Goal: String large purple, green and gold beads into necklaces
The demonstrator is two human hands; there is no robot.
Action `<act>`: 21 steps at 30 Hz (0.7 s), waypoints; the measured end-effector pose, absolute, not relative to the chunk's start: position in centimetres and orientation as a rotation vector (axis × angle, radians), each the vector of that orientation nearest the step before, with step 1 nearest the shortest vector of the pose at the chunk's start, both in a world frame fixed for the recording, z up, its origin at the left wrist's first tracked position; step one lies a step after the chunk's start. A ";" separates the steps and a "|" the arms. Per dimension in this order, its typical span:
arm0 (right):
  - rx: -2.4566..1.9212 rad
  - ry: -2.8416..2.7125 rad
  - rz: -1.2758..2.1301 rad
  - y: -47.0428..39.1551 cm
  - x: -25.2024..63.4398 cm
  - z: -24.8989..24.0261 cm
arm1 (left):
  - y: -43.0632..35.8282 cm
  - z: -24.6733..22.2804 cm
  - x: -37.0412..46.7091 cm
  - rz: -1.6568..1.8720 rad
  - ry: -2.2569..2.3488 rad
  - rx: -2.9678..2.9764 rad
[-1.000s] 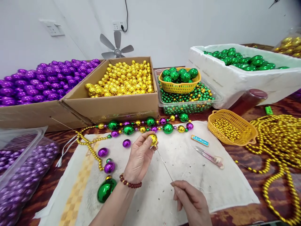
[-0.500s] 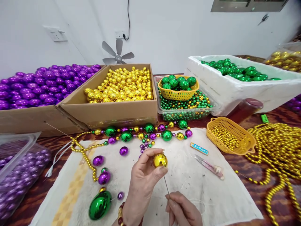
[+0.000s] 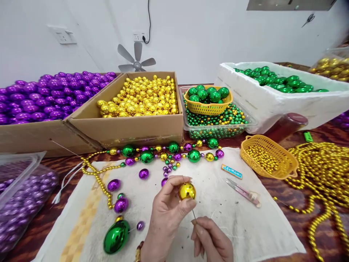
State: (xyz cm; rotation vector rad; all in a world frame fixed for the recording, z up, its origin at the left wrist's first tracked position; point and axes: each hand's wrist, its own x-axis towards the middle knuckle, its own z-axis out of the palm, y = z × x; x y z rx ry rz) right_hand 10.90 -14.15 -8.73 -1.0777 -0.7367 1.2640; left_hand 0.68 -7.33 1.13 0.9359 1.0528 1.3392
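Between thumb and fingers, my left hand (image 3: pixel 170 211) holds a shiny gold ball (image 3: pixel 187 191) above the white cloth (image 3: pixel 212 196). My right hand (image 3: pixel 211 236) pinches a thin needle (image 3: pixel 193 215) that enters the ball from below; a fine tip shows at its top. Left of my hands lie a large green ball (image 3: pixel 116 237), a purple ball (image 3: pixel 121 205) and a small purple bead (image 3: pixel 140 226). A strand of gold beads (image 3: pixel 102 185) runs up from them. Beyond my hands, a garland of green, purple and gold balls (image 3: pixel 146 157) stretches across the cloth.
Snips (image 3: pixel 244 193) and a blue-labelled blade case (image 3: pixel 231 171) lie right of my hands. Behind stand a carton of gold balls (image 3: pixel 125 129), a white foam box (image 3: pixel 242 98) and a clear bin (image 3: pixel 218 133). A yellow basket (image 3: pixel 283 171) sits at right.
The needle has gone further up through the gold ball, its tip now showing above. My right hand is closer to the ball. The whole view has shifted slightly.
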 end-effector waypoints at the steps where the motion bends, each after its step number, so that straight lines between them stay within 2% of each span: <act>1: -1.077 -0.736 1.287 -13.9 11.1 -8.4 | -7.6 0.9 1.0 1.296 1.062 0.943; 5: -1.123 -0.737 1.353 -13.2 12.2 -7.5 | -8.4 -0.8 2.0 1.060 1.078 0.968; 12: -1.238 -0.690 1.444 -13.7 13.8 -7.8 | -8.5 -3.2 2.7 1.008 1.192 1.118; 17: -1.255 -0.594 1.384 -12.9 14.1 -7.9 | -8.4 -3.1 1.6 0.836 1.260 1.369; 21: -1.297 -0.572 1.355 -12.7 14.8 -8.1 | -5.5 -1.8 -2.4 0.818 1.446 1.685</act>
